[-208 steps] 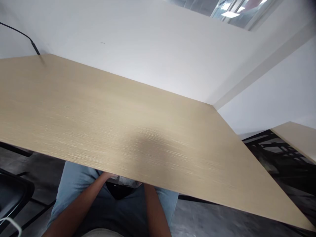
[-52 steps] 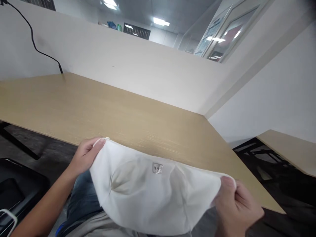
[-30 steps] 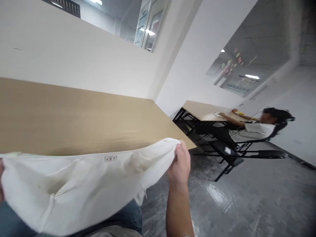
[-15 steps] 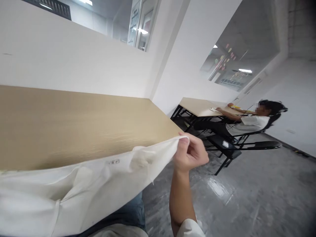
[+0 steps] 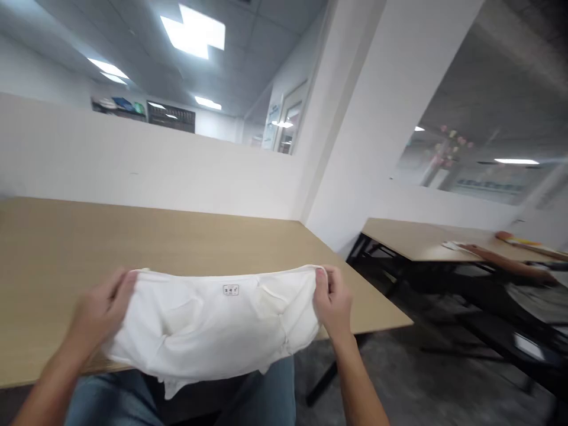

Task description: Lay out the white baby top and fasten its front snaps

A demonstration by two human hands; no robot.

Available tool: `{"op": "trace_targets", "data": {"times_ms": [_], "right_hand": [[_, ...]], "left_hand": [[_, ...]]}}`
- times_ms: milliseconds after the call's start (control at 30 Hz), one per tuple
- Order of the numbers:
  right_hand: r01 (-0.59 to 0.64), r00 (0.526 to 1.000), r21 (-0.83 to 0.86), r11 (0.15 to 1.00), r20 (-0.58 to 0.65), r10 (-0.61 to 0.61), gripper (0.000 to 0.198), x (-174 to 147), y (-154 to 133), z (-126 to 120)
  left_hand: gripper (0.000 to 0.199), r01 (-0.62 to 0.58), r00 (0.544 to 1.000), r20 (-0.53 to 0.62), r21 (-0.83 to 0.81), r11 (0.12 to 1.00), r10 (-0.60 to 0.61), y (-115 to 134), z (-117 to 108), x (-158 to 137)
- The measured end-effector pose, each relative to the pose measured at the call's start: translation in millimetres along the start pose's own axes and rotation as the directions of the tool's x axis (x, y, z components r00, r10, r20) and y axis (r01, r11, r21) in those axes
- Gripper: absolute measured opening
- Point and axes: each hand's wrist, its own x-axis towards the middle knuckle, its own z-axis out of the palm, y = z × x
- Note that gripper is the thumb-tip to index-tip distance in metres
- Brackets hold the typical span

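Note:
A white cloth garment (image 5: 222, 334) is stretched between my two hands above the table's front edge and my lap. Its upper edge is pulled almost straight, and a small printed mark (image 5: 231, 290) shows just below that edge. My left hand (image 5: 100, 310), somewhat blurred, pinches the upper left corner. At the upper right corner my right hand (image 5: 332, 299) grips the cloth between thumb and curled fingers. Folds run down the fabric, and its lower edge hangs loose over my jeans (image 5: 270, 393). The exact kind of garment cannot be made out.
The wooden table (image 5: 155, 236) reaches back to a low white wall (image 5: 213, 183) with windows above. To the right stands a second table (image 5: 412, 239), where a person's arm (image 5: 501, 260) rests near some white cloth. A black chair (image 5: 506, 337) is beside it.
My view has swung left and up. My left hand has come into sight, and the garment is now spread level in front of me rather than slanting off to the left.

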Motion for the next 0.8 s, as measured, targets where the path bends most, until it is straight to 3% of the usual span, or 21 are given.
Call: {"op": "trace_targets", "data": {"times_ms": [100, 167, 300, 433, 567, 667, 733, 800], "right_hand": [[-0.084, 0.943, 0.052, 0.995, 0.326, 0.063, 0.039, 7.3, 37.5, 62.0], [-0.127, 0.895, 0.006, 0.992, 0.432, 0.112, 0.043, 10.7, 65.4, 105.8], [-0.068, 0.875, -0.131, 0.989, 0.468, 0.123, 0.036, 15.6, 114.6, 172.9], [-0.043, 0.906, -0.251, 0.967, 0.397, 0.143, 0.034, 28.3, 141.7, 218.7], [-0.018, 0.885, -0.284, 0.959, 0.441, 0.148, 0.043, 42.5, 151.9, 247.3], [-0.094, 0.863, -0.256, 0.962, 0.461, 0.207, 0.052, 45.8, 153.0, 248.5], [-0.152, 0.880, -0.143, 0.978, 0.430, 0.200, 0.054, 46.4, 154.7, 243.1], [-0.198, 0.843, 0.011, 0.980, 0.512, 0.164, 0.049, 47.2, 157.2, 235.6]], "left_hand": [[0.038, -0.031, 0.984, 0.179, 0.087, 0.996, 0.015, -25.8, 37.5, 34.2], [0.043, -0.033, 0.958, 0.285, 0.142, 0.989, -0.009, -44.2, 65.6, 54.1], [0.048, -0.065, 0.904, 0.415, 0.358, 0.932, -0.097, -70.2, 113.5, 78.2], [0.047, -0.034, 0.913, 0.371, 0.487, 0.873, -0.172, -87.0, 144.5, 101.1], [0.043, 0.040, 0.927, 0.309, 0.480, 0.876, -0.212, -103.0, 166.1, 124.8], [0.047, 0.084, 0.925, 0.300, 0.432, 0.898, -0.232, -107.9, 166.0, 127.8], [0.048, 0.079, 0.933, 0.296, 0.383, 0.920, -0.203, -107.8, 158.6, 126.0], [0.046, 0.031, 0.933, 0.330, 0.317, 0.948, -0.140, -107.3, 149.2, 125.5]]}}
